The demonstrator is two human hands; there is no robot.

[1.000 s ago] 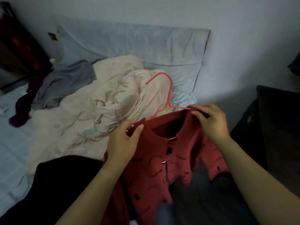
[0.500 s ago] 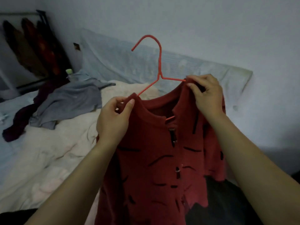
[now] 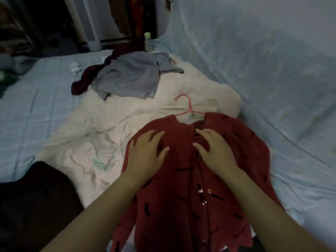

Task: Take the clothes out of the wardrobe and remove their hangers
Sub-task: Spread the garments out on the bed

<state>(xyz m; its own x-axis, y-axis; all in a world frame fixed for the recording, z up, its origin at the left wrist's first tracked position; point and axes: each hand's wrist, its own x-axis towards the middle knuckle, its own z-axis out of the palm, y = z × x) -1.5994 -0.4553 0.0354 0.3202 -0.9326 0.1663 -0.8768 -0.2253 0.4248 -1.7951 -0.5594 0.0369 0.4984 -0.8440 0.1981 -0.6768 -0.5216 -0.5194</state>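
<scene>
A dark red cardigan (image 3: 183, 195) with black dashes and a button front lies flat on the bed, collar away from me. A red wire hanger (image 3: 188, 108) is still inside it; its hook and neck stick out past the collar onto the cream blanket. My left hand (image 3: 145, 153) rests flat on the cardigan's left chest, fingers spread. My right hand (image 3: 216, 151) lies flat on the right chest near the button line, fingers spread. Neither hand grips anything.
A cream blanket (image 3: 87, 142) covers the bed's middle. A grey garment (image 3: 131, 75) and a dark maroon one (image 3: 81, 82) lie beyond it. A black garment (image 3: 38, 197) sits at the near left. Pale blue netting (image 3: 272, 79) hangs along the right. The open wardrobe (image 3: 125, 17) stands at the back.
The cardigan, held up by its shoulders before, now lies on the bed. Both hands have let go of the shoulders and rest flat on its chest.
</scene>
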